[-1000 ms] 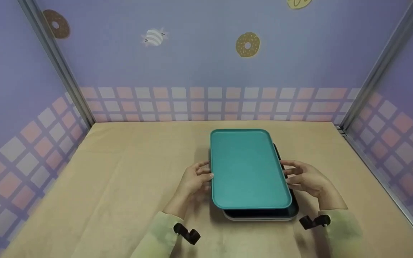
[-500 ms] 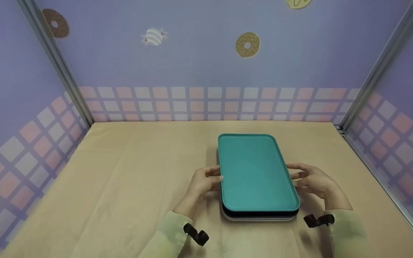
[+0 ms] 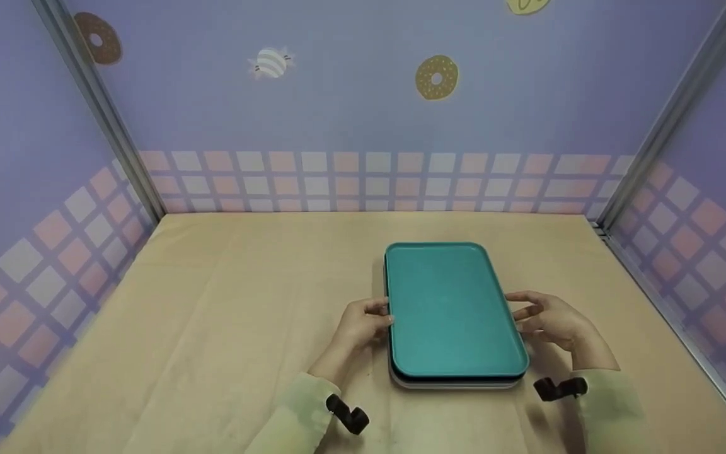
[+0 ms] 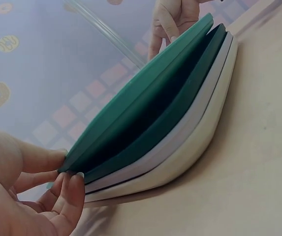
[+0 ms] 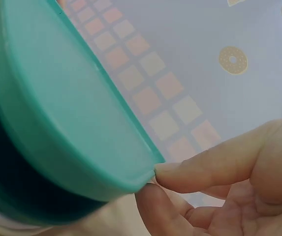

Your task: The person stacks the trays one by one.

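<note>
A teal rectangular tray (image 3: pixel 454 309) lies over a stack of similar trays, right of the table's middle. My left hand (image 3: pixel 361 325) pinches its left long edge between thumb and fingers. On the opposite edge my right hand (image 3: pixel 552 321) grips it, thumb against the rim in the right wrist view. Beneath it, the left wrist view shows a dark green tray (image 4: pixel 189 102), then a lavender tray (image 4: pixel 182 129) and a cream tray (image 4: pixel 195 143) at the bottom. A dark gap separates the teal tray from the dark green one there. The lower trays' inner surfaces are hidden.
A beige cloth (image 3: pixel 243 302) covers the table. Purple patterned walls (image 3: pixel 338 107) stand at the back and on both sides, with metal posts (image 3: pixel 111 126) at the corners. Each sleeve carries a black wrist mount (image 3: pixel 347 414).
Both hands have brought the teal tray right, toward the person and down, so it now lines up with the stack. The lower trays have stayed in place.
</note>
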`<state>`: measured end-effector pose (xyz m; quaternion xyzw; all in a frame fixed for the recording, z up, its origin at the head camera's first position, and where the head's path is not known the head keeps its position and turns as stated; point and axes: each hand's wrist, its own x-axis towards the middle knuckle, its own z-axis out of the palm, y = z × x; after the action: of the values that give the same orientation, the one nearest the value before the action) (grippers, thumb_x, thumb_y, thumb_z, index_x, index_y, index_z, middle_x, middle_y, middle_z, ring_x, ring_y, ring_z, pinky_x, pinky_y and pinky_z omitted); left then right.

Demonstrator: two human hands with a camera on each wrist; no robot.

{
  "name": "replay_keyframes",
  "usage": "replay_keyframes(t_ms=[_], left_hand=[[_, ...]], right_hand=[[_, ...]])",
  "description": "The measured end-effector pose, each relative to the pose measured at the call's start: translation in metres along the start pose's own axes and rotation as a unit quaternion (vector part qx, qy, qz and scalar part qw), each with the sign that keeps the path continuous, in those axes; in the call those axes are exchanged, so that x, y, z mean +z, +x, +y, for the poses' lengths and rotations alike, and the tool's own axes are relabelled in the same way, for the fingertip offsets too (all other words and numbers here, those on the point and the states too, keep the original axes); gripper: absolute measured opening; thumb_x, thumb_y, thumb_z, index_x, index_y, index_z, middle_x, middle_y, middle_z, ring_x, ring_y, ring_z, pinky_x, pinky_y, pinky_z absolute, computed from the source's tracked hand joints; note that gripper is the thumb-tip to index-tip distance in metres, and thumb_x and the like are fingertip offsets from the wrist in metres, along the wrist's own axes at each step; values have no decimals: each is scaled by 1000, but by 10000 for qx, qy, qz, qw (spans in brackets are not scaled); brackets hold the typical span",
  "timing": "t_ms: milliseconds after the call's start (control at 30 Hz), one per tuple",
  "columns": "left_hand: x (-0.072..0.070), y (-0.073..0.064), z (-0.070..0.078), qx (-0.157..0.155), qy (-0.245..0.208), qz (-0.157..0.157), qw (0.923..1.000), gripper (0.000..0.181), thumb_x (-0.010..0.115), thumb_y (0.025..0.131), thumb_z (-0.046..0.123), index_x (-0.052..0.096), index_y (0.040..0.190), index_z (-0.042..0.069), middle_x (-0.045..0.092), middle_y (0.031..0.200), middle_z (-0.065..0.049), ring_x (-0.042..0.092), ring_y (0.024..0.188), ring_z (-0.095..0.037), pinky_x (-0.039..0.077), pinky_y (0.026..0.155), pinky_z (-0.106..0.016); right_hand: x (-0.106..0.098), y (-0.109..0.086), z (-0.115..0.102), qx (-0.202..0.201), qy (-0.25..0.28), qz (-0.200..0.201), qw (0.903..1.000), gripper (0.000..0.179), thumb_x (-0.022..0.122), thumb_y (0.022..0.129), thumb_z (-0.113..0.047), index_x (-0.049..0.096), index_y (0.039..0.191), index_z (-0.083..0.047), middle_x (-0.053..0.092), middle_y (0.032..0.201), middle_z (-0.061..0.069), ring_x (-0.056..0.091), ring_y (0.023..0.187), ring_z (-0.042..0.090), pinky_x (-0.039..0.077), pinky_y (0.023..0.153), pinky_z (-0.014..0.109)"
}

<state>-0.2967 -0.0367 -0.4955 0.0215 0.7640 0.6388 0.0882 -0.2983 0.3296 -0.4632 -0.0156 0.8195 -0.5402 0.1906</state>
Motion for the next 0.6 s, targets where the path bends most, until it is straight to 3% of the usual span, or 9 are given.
replay_keyframes(t_ms=[267, 600], left_hand=[[-1, -1, -1, 43, 264, -17, 9996, 48, 70, 93, -1, 60, 140, -3, 69, 104, -11, 61, 75, -12, 57, 67, -27], [1, -1, -2, -33, 167, 81, 9998, 48, 71, 91, -3, 62, 138, -4, 66, 99, -7, 61, 75, -12, 58, 66, -27]], right_hand=[[0, -1, 2, 12, -61, -21, 10000, 74, 64, 90, 6, 33, 157, 1, 62, 115, 14, 67, 90, 18, 59, 74, 32], [3, 0, 0, 98, -158, 70, 9998, 70, 64, 90, 6, 39, 155, 0, 61, 107, 9, 60, 84, 16, 53, 65, 29]])
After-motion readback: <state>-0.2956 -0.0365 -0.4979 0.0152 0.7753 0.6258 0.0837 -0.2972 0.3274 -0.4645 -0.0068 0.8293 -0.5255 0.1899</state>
